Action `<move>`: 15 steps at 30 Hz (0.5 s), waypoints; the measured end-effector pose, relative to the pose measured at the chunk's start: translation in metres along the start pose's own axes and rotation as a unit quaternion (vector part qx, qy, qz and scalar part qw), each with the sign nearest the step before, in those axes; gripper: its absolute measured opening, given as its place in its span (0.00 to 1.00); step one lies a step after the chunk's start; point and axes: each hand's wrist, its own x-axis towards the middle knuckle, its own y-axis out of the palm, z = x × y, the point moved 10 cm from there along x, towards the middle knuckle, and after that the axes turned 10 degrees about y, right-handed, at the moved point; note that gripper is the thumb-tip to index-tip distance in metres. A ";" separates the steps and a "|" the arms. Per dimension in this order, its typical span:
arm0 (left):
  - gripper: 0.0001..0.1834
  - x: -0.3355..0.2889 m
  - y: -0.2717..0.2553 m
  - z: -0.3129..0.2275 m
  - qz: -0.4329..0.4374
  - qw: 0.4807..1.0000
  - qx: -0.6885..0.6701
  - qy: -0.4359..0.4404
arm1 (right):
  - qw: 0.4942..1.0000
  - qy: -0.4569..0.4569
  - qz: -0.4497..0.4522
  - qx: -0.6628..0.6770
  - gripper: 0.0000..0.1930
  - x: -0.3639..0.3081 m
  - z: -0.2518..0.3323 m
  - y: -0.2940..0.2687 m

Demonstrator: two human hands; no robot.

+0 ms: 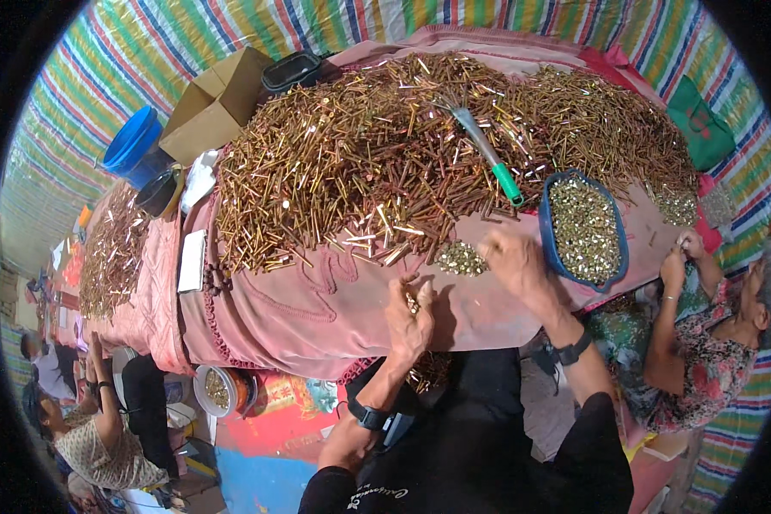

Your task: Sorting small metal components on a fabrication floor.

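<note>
A large heap of brass and copper pins (385,154) covers a table draped in pink cloth (317,300). My left hand (409,324) is raised at the table's front edge, its fingers closed around a few small brass pieces. My right hand (514,261) rests palm-down on the cloth, fingertips beside a small pile of brass pieces (461,257). Just right of that hand stands a blue oval basket (546,244) filled with small brass pieces. More brass pieces lie in my lap (428,370).
A rake with a green handle (493,163) lies on the heap. A cardboard box (214,103), a blue bucket (133,141) and a black container (291,70) stand at the back left. One person (702,351) sits at my right, others (94,420) at lower left.
</note>
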 end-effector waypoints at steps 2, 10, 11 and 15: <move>0.17 -0.005 -0.001 -0.009 0.009 0.999 0.017 0.049 | 0.998 -0.041 -0.044 -0.017 0.09 0.022 -0.013 -0.007; 0.12 -0.007 0.010 0.001 0.082 0.997 -0.009 -0.003 | 0.984 -0.038 0.008 -0.176 0.08 0.055 -0.054 0.023; 0.13 -0.004 0.013 -0.001 0.078 0.996 -0.039 0.004 | 0.987 -0.017 0.030 -0.154 0.09 0.057 -0.060 0.025; 0.14 0.001 0.007 0.006 0.048 0.997 -0.058 0.018 | 0.967 0.121 0.103 0.197 0.10 0.028 -0.012 0.023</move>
